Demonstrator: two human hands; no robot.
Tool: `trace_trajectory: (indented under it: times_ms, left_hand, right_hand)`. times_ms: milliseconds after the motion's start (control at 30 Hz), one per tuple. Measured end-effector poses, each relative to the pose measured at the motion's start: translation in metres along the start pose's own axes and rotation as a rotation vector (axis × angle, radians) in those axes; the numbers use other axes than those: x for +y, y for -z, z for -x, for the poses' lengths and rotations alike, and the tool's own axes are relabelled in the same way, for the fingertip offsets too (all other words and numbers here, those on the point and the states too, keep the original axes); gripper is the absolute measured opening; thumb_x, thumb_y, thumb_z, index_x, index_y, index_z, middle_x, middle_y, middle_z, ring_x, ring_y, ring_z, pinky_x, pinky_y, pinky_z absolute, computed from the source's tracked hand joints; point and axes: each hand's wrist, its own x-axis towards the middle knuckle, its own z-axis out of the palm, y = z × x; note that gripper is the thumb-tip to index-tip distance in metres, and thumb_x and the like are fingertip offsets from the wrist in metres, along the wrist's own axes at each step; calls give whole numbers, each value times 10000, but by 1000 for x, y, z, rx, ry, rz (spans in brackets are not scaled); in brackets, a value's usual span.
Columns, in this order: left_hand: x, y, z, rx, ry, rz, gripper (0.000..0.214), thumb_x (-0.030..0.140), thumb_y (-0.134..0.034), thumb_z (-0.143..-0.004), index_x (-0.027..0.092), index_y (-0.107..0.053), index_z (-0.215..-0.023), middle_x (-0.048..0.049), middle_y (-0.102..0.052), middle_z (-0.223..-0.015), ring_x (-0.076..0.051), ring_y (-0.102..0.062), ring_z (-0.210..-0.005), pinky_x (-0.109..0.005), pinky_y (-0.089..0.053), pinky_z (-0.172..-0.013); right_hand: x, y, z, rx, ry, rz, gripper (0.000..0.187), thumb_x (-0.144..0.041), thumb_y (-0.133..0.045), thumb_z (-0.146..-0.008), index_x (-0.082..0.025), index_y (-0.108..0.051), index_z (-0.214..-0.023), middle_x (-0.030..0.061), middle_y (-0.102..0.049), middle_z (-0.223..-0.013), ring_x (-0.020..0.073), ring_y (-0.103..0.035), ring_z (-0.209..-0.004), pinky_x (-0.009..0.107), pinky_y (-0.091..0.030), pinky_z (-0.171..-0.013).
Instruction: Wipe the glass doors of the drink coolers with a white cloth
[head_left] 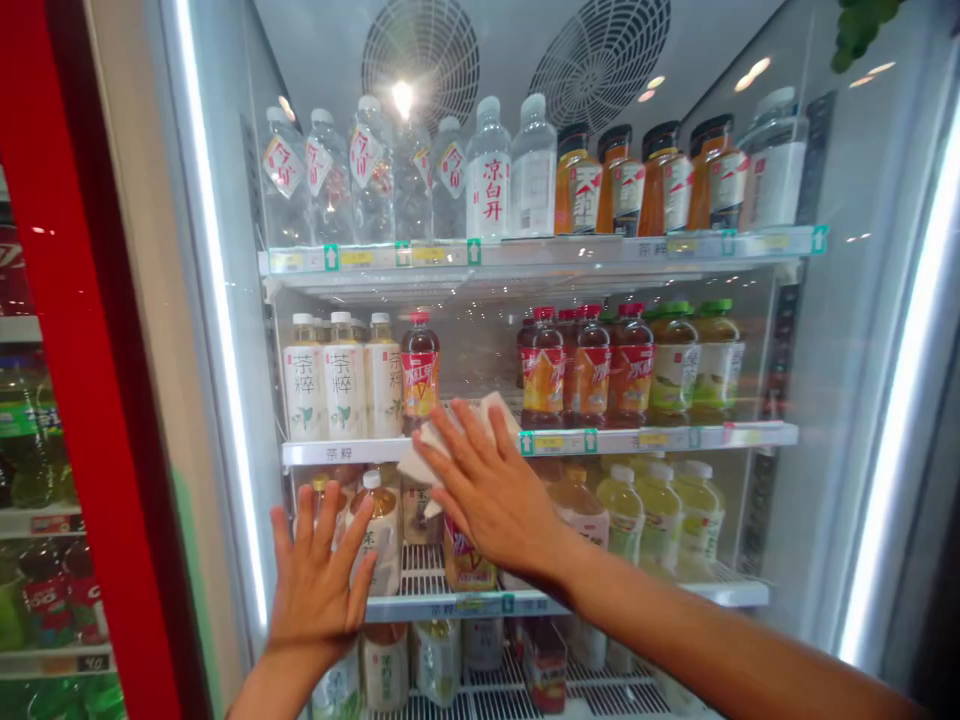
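My right hand point(495, 490) lies flat over a folded white wipe point(499, 410), pressing it against the clear glass door of a drinks fridge. Parts of the wipe stick out above and to the left of the fingers; whether it is paper or cloth I cannot tell. Lower left, my left hand point(322, 570) is spread with the fingers apart, palm toward the glass and apparently touching it, holding nothing. Behind the glass, a red-capped bottle of tea point(420, 370) shows just above the right hand. A white-capped bottle point(375, 530) is partly covered by the left fingers.
Inside, the top shelf point(525, 255) carries water and amber drink bottles. Lower shelves hold several tea bottles point(304, 380). Bright light strips point(225, 330) run down both sides, and reflections speckle the glass. A red-framed cooler point(97, 350) stands at the left.
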Motion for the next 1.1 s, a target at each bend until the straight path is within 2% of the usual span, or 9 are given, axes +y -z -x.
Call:
trace_trajectory:
  times_ms: [133,233,333,433,533,733,933,1000,1100]
  left_hand:
    - [-5,0,7,27,-2,-2,791,296,-570,-978,311,-141,-1642,-22,-1,-1752,-295,43,-1617,-559,82,-1300]
    - [-10,2,12,68,1,-8,757,280,-537,-990,293,-152,-1642,-37,-18,-1753,-302,30,-1618,-563,77,-1300]
    - [-11,1,16,76,10,12,759,297,-548,-989,308,-158,-1640,-30,-18,-1752,-298,32,-1618,-559,81,-1300]
    - [-5,-1,19,72,56,66,759,362,-568,-985,358,-168,-1631,2,-23,-1751,-297,20,-1619,-575,74,-1298]
    - [4,-2,19,61,64,95,730,413,-545,-992,392,-175,-1621,39,-32,-1745,-289,20,-1619,-589,57,-1297]
    - [35,-4,28,22,5,134,761,348,-575,-966,353,-197,-1627,8,-51,-1745,-320,-14,-1617,-610,22,-1297]
    - [84,-21,47,-19,-123,216,683,417,-511,-1005,301,-247,-1624,-4,-120,-1746,-276,-53,-1622,-522,17,-1319]
    - [95,-26,45,-34,-126,230,679,420,-505,-1008,305,-244,-1624,4,-119,-1745,-270,-51,-1623,-519,20,-1318]
    - [112,-32,37,-41,-113,245,674,418,-501,-1010,312,-243,-1623,4,-105,-1746,-273,-43,-1623,-519,22,-1316]
  right_hand:
    - [-10,-6,-2,-48,218,-7,548,-323,-517,-1025,-209,-424,-1553,-18,-240,-1709,217,-61,-1613,487,-107,-1337]
    - [3,1,-14,-40,62,65,606,-365,-507,-1029,-169,-362,-1584,51,-197,-1718,255,-22,-1614,548,-136,-1322]
    - [2,3,-12,-25,-71,106,644,-372,-539,-1009,-109,-373,-1573,125,-133,-1720,315,43,-1604,608,-59,-1309]
    - [-26,-4,22,-68,112,67,564,-337,-528,-1002,-214,-444,-1545,-3,-192,-1721,230,17,-1610,501,4,-1333]
    - [-35,-5,51,-103,189,55,558,-266,-493,-996,-379,-420,-1538,-159,-250,-1688,112,-42,-1602,419,-74,-1345]
    - [13,12,73,-160,-80,120,605,-311,-553,-1001,-98,-413,-1549,124,-174,-1710,323,-36,-1608,612,-50,-1311]
    - [-5,6,148,-187,228,16,382,-341,-435,-1051,-309,-622,-1383,-121,-296,-1675,133,-65,-1608,398,-2,-1347]
    - [16,14,149,-217,151,48,441,-357,-474,-1036,-285,-547,-1465,-87,-250,-1696,163,-52,-1610,421,-17,-1347]
    - [58,28,146,-166,-73,142,651,-353,-559,-1003,-149,-355,-1587,83,-154,-1719,286,-4,-1608,573,-29,-1323]
